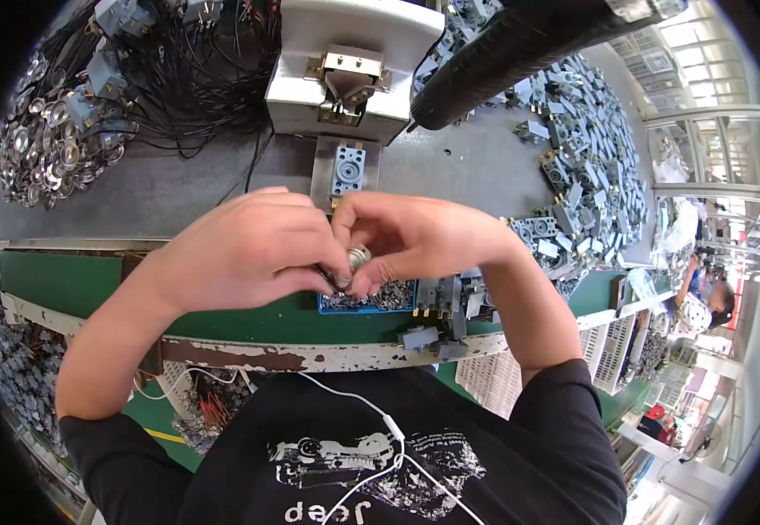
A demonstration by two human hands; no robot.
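Just in front of the bench machine, both my hands meet over a small round metal cap [358,256]. My right hand [428,234] has its thumb and fingers closed on the cap from the right. From the left, my left hand [262,249] pinches at the cap's lower edge, and its fingers partly hide what lies between them. Beneath the fingertips sits a blue tray [364,310] of tiny metal parts. Beyond the hands, a grey plastic block [347,171] with a round centre lies on a metal plate under the machine.
The white machine [342,83] stands at the back, with a thick black tube [507,61] slanting overhead. At left are a heap of round metal caps [52,144] and black cables [213,87]. Many grey blocks [590,149] cover the right side; several lie beside the tray.
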